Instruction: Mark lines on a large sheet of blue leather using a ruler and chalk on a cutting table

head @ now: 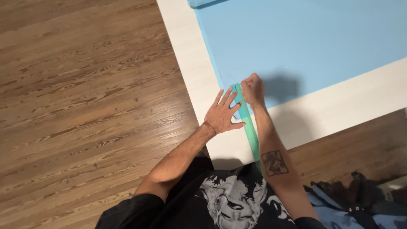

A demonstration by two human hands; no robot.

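Observation:
A long green ruler (249, 127) lies across the corner of a white table (339, 110), reaching onto a large light blue sheet (305, 42). My left hand (222, 113) lies flat with fingers spread, pressing on the ruler and the table beside the sheet's corner. My right hand (253, 90) is closed in a fist at the ruler's far end, on the sheet's edge; whatever it may pinch is too small to make out.
Brown wooden floorboards (85, 106) surround the table on the left and front. A heap of dark and blue clothing (356, 199) lies on the floor at the lower right. A rolled blue edge (199, 2) shows at the top.

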